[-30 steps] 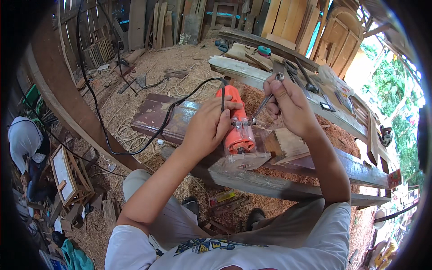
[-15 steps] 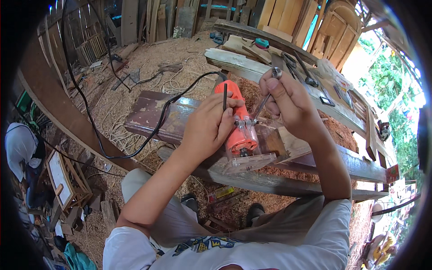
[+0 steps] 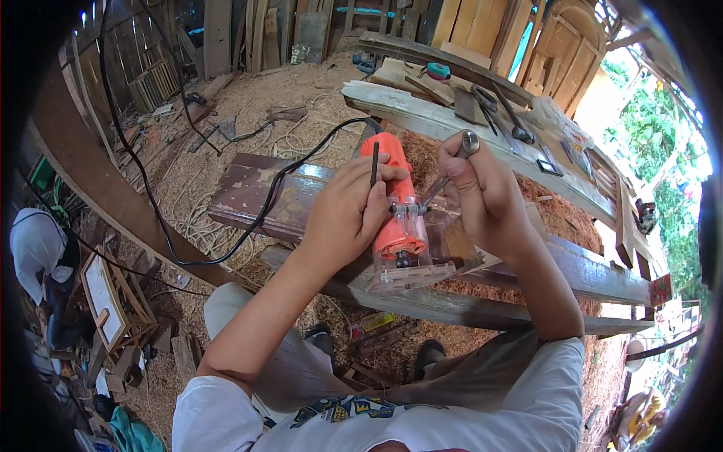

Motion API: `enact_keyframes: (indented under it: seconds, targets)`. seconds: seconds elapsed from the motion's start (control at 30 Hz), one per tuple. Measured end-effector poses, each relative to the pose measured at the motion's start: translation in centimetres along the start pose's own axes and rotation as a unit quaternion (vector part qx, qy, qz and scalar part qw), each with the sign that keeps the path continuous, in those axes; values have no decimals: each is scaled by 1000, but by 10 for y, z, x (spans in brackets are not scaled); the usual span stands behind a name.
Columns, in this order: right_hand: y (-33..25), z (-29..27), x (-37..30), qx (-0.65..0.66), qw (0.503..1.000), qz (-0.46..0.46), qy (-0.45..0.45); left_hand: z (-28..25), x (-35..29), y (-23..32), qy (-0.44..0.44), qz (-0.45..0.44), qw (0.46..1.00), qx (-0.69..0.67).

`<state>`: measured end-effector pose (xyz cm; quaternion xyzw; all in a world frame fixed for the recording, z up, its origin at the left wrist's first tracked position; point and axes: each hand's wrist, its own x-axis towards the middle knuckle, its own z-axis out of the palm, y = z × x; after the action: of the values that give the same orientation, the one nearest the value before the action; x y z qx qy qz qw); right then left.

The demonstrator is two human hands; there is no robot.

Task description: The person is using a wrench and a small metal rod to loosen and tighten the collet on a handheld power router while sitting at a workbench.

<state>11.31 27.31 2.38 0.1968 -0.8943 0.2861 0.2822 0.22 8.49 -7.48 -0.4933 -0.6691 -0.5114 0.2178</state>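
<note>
An orange trim router (image 3: 401,239) with a clear plastic base (image 3: 410,276) lies across wooden boards in front of me. My left hand (image 3: 349,209) is closed around its left side. A thin dark rod (image 3: 375,162) sticks up between that thumb and the fingers; its lower end is hidden. My right hand (image 3: 488,181) is closed around a metal wrench (image 3: 468,142). One wrench end stands above my fist, and the other reaches the clamp bolt (image 3: 422,209) on the right of the router's base. Whether it fully seats on the bolt I cannot tell.
A dark varnished board (image 3: 260,197) lies left of the router. A black power cord (image 3: 260,226) loops from the router to the left. At the right, a plank bench (image 3: 572,188) carries a hammer (image 3: 520,129) and other tools. A person (image 3: 41,256) crouches at far left.
My right hand has shifted slightly to the right, and the wrench's upper end has swung right and down. The router's base has moved a little left. My left hand keeps its grip.
</note>
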Motion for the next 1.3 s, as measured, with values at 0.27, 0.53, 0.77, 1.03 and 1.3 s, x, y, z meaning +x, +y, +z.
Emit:
enact_keyframes:
  seconds: [0.27,0.53,0.77,1.03,1.3]
  targets:
    - [-14,0,-1,-49,998,-11,-41,4,-2,-6,23,8,1000,-16]
    - [-10,-1,-29,-100,956,-255,-106,-1,3,-6,5,19,1000,-19]
    - [-5,10,-38,-21,991,-126,25,-3,1,-4,-3,8,1000,7]
    - [-6,-3,-31,-51,957,-284,-25,-4,1,-2,6,6,1000,7]
    - [1,-1,-4,146,982,83,92,-2,0,-5,0,2,1000,-6]
